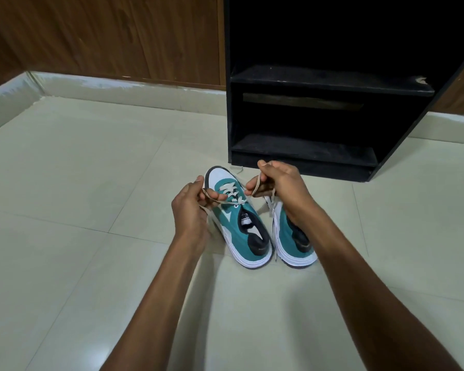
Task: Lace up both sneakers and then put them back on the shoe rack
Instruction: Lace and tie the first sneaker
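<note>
Left hand: we pinch one lace end.
Right hand: closed on the other end.
Sneakers: left sneaker, right sneaker side by side on floor, before shoe rack.

Left sneaker: teal with white toe, white sole, black heel collar. Right sneaker: same teal, white, black. Laces: cream. Shoe rack, upper right of frame: all black. Floor: pale cream tiles, thin grey lines. Wall, upper left: brown wood grain.
</note>
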